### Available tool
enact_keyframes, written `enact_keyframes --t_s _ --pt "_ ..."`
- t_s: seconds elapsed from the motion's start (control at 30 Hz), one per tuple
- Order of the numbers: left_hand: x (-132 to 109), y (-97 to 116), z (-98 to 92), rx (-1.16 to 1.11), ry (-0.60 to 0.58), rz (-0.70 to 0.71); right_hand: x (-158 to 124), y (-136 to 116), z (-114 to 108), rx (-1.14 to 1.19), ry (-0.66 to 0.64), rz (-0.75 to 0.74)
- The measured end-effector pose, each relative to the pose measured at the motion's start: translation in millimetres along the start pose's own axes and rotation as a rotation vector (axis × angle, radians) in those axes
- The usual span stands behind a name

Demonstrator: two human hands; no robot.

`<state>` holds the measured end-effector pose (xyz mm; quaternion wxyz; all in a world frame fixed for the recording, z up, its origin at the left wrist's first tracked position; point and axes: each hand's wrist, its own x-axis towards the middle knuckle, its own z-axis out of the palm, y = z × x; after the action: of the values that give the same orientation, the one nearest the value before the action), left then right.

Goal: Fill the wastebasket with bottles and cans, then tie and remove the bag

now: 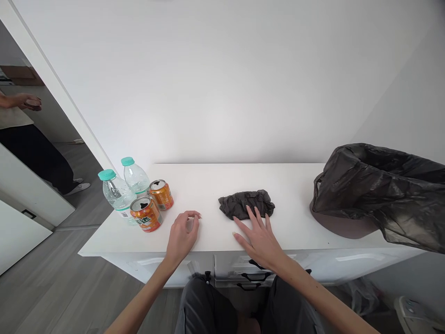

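Head view: a crumpled black bag point(239, 204) is set down on the middle of the white surface point(194, 185), and its near edge is touched by the right hand point(262, 241). The right grip is wide, with the fingers spread out and the bag not closed in. The left hand point(181, 234) is held at the surface between the bag and the cans, with its fingers bent in a loose curl. Nothing is seen in that grip, but it cannot be told if the fingertips meet the thumb.

The bag looks like thin plastic, so it should be very light, soft and floppy – and maybe a bit slippery. It could be torn if it is pulled hard. It may be best held by the loose folds at one end, pinched softly with the fingertips.

To the left, two orange cans point(148, 218) point(162, 195) are placed beside two clear bottles point(120, 197) point(136, 178) with green caps. On the right, a brown bin point(342, 223) is covered by a big dark liner point(365, 195) – its loose edge is hung past the front of the surface
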<state>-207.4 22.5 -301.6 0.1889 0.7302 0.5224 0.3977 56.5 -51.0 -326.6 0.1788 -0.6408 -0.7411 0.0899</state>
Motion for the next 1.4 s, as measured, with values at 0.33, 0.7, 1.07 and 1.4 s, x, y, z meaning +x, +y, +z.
enact_keyframes --t_s 0.33,0.7,1.07,1.4 --pt "-2.7 -4.4 0.4 0.018 -0.02 0.0 15.1 3.3 4.3 -0.114 -0.063 0.119" --pt "-1.7 -1.3 -1.8 0.033 -0.039 -0.023 77.6 104.4 0.8 -0.152 0.038 0.333" --pt "-3.4 -4.4 2.6 0.085 -0.066 -0.013 100.5 178.6 -11.3 -0.343 0.453 0.419" --pt "-3.5 -4.9 2.1 0.126 -0.082 0.008 114.2 182.7 -5.0 -0.146 0.268 0.563"
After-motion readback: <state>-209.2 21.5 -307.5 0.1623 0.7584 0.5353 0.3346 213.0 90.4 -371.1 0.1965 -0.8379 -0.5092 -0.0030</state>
